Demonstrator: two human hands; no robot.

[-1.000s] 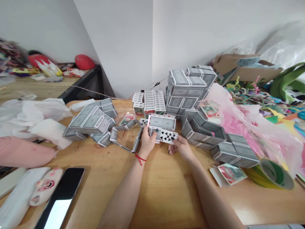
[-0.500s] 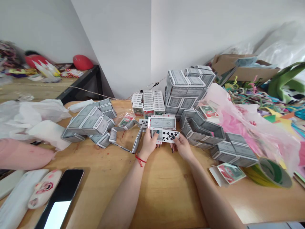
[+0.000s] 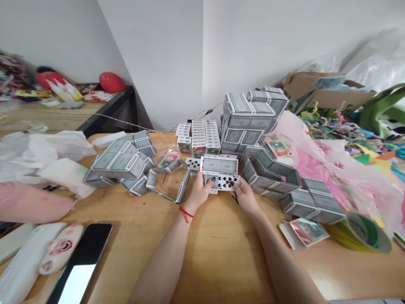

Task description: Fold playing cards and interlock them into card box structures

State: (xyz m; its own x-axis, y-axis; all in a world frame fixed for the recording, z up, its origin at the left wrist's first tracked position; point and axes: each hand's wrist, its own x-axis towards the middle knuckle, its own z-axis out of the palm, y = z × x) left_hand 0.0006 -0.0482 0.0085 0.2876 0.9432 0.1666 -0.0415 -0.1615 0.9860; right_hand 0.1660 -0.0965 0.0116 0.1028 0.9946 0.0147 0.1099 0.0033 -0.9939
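Observation:
Playing cards [image 3: 225, 183] are pinched between my two hands above the table, a spade face showing with a patterned back partly over its left side. My left hand [image 3: 201, 189] grips their left part, thumb on top, a red string round the wrist. At the right end, my right hand [image 3: 243, 194] closes thumb and fingers on the spade card. Just beyond lies a face-down stack of cards [image 3: 219, 164]. Left of my hands stands an open ring of folded cards [image 3: 167, 181]; to the right is a hollow folded-card structure [image 3: 268, 171]. Fingers under the cards are partly hidden.
Card boxes [image 3: 198, 137] stand at the back beside a tall block of folded cards [image 3: 247, 118]. Another folded-card piece [image 3: 118, 160] sits left. A phone [image 3: 80, 261] lies front left; an opened card box [image 3: 305, 233] and a tape roll [image 3: 360, 232] lie right.
The view has shifted slightly, so most things sit a little further right. My right thumb and fingers have moved slightly on the spade card; both hands still hold the cards.

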